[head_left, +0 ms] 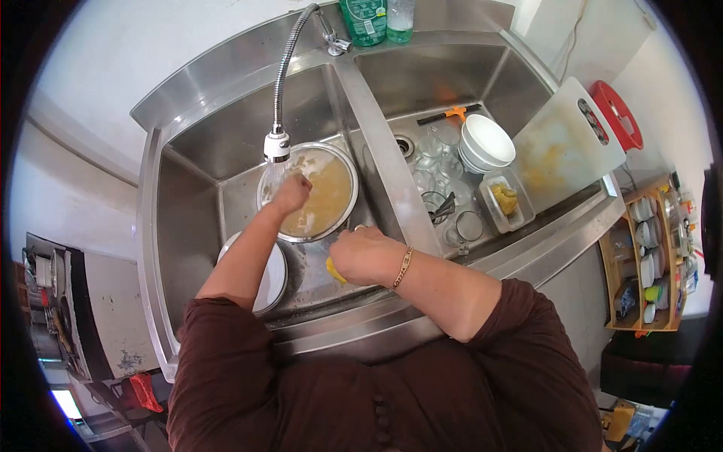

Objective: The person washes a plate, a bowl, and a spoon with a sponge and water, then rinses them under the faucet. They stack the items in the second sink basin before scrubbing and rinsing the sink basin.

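Note:
Under the running faucet head [277, 147], my left hand [292, 193] is closed above a round metal basin [352, 188] of cloudy, yellowish water. What its fingers hold, if anything, is too small to tell. My right hand [355, 255], with a bracelet at the wrist, is closed round a yellow sponge [335, 271], mostly hidden, just off the basin's lower right rim. White plates [273, 282] lie in the left sink, partly behind my left forearm.
The right sink [444, 71] holds glasses [444, 166], stacked white bowls [488, 142], a plastic container [520, 220] and an orange-handled tool [454, 112]. A cutting board [561, 151] leans at the right. Bottles [365, 21] stand behind the sinks.

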The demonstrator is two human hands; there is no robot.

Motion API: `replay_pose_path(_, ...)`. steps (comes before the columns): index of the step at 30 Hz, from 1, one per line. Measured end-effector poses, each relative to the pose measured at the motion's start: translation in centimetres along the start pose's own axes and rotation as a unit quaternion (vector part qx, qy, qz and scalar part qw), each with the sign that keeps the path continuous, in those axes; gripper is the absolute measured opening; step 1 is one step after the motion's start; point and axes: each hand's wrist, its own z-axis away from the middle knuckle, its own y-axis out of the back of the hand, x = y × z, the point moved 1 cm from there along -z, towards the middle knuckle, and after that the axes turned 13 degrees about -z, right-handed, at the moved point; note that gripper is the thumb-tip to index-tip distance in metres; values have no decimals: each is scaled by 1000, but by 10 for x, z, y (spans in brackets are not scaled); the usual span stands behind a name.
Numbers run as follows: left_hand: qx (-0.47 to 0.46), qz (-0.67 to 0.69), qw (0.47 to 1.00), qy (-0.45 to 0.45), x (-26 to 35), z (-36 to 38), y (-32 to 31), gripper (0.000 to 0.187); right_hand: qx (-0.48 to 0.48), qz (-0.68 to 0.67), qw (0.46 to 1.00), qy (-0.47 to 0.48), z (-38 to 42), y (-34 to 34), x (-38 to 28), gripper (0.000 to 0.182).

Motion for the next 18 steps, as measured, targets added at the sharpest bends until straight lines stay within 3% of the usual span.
replay_pose_path(4, -14, -13, 995, -101, 29, 29, 3, 25, -7, 5, 1000, 2, 3, 3, 1, 23)
replay_pose_path(6, -26, 203, 973, -106, 49, 46, 18, 49, 4, 2, 1000, 7, 14, 14, 1, 22)
replay_pose_path(7, -26, 205, 973, -106, 56, 52, 21, 49, 45, 3, 999, 18, 22, 23, 1, 21)
replay_pose_path(8, -47, 213, 969, -118, 63, 58, 22, 67, 87, 4, 996, 29, 27, 29, 1, 20)
replay_pose_path(9, -67, 219, 965, -131, 72, 61, 26, 84, 88, 6, 996, 29, 28, 29, 0, 20)
replay_pose_path(10, -65, 218, 965, -133, 85, 65, 34, 84, 84, 4, 996, 24, 30, 28, -1, 19)
replay_pose_path(12, -105, 217, 964, -112, 113, 74, 45, 111, 81, -1, 997, 18, 29, 20, -5, 19)
replay_pose_path(13, -107, 216, 964, -112, 124, 76, 47, 111, -1, 10, 1000, 5, 23, 10, -10, 19)
replay_pose_path(14, -96, 150, 976, -127, 136, 75, 49, 123, -83, 20, 996, -10, 17, 3, -13, 20)
replay_pose_path(15, -84, 84, 983, -143, 146, 74, 48, 135, -83, 18, 996, -11, 9, -1, -16, 20)
replay_pose_path(18, -125, 26, 985, -112, 163, 65, 40, 133, -158, 44, 986, -42, 0, -6, -18, 27)
